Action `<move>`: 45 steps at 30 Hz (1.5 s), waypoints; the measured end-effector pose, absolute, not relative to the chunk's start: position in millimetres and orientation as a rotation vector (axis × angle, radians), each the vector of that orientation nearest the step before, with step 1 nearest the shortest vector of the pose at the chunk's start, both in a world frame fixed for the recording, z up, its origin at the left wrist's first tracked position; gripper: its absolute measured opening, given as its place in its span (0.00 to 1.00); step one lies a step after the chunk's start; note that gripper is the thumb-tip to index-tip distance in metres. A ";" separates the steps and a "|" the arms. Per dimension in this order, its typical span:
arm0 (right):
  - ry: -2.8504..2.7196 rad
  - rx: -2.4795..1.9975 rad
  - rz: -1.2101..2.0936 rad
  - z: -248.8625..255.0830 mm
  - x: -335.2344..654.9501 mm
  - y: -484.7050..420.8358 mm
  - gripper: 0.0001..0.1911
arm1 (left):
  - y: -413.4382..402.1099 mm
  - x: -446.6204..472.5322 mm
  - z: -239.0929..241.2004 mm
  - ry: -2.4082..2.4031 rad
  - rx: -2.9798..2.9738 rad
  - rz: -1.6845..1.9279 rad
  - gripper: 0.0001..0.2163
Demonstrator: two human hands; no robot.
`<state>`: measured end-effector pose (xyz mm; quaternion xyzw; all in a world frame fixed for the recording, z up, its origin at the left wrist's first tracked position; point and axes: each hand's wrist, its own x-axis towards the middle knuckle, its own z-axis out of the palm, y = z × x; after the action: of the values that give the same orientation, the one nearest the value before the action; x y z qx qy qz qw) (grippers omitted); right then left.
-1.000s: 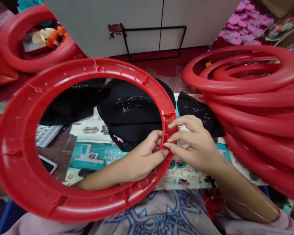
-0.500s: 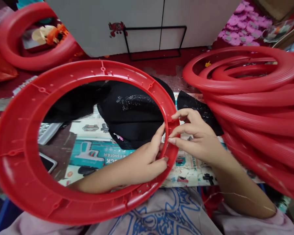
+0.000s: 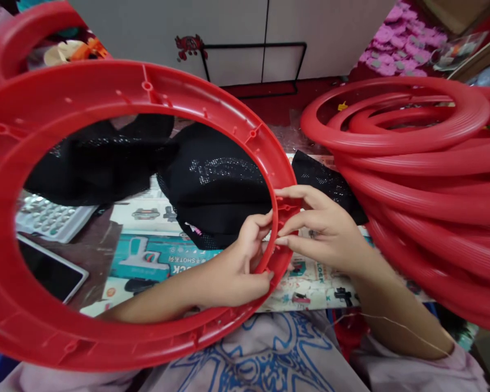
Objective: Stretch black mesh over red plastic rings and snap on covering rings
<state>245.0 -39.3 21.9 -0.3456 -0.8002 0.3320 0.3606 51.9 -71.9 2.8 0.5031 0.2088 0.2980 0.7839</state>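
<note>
A big red plastic ring (image 3: 118,90) with a hollow, ribbed underside and small screw posts is tilted up toward me. My left hand (image 3: 232,267) comes through its opening and is closed round the right-hand rim, thumb on the near side. At that same rim, my right hand (image 3: 322,228) has its fingertips down in the channel. Its thumb and a finger pinch together there, the index finger against the inner edge. Whatever lies between those fingertips is too small to make out. A thin pale thread (image 3: 396,322) crosses the right forearm.
Red rings (image 3: 396,144) are stacked at the right. Black sequined cloth (image 3: 216,179) lies on printed cardboard (image 3: 147,261). A phone (image 3: 53,269) and a white tray of small clear pieces (image 3: 53,218) are at the left. Behind stand a black wire frame (image 3: 255,44) and pink pieces (image 3: 400,41).
The ring has swung toward me and to the left, its far edge rising in view. Both hands keep their places at the right rim, with the right fingertips shifted slightly.
</note>
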 end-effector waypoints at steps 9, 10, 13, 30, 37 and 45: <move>-2.100 -0.781 0.782 18.2 246.6 -39.9 0.03 | -71.7 47.9 11.5 0.416 0.910 0.529 0.25; -2.098 -0.787 0.792 19.2 246.2 -40.3 0.04 | -71.7 48.1 11.8 0.419 0.903 0.531 0.25; -2.093 -0.805 0.813 21.3 244.4 -42.3 0.06 | -71.1 49.5 13.9 0.396 0.842 0.547 0.26; -2.089 -0.896 0.714 23.7 241.8 -41.2 0.04 | -68.7 52.9 20.6 0.721 0.867 0.450 0.34; -2.059 -1.014 0.924 20.0 242.7 -36.8 0.05 | -71.4 53.6 22.4 0.732 0.855 0.359 0.29; -2.021 -0.942 0.947 20.5 245.4 -38.0 0.03 | -71.8 50.7 1.8 0.493 0.908 0.548 0.28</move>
<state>245.4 -38.0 20.5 -0.3641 -0.7809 0.3660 0.3518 50.7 -71.8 1.8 0.4284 0.2326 0.2587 0.8340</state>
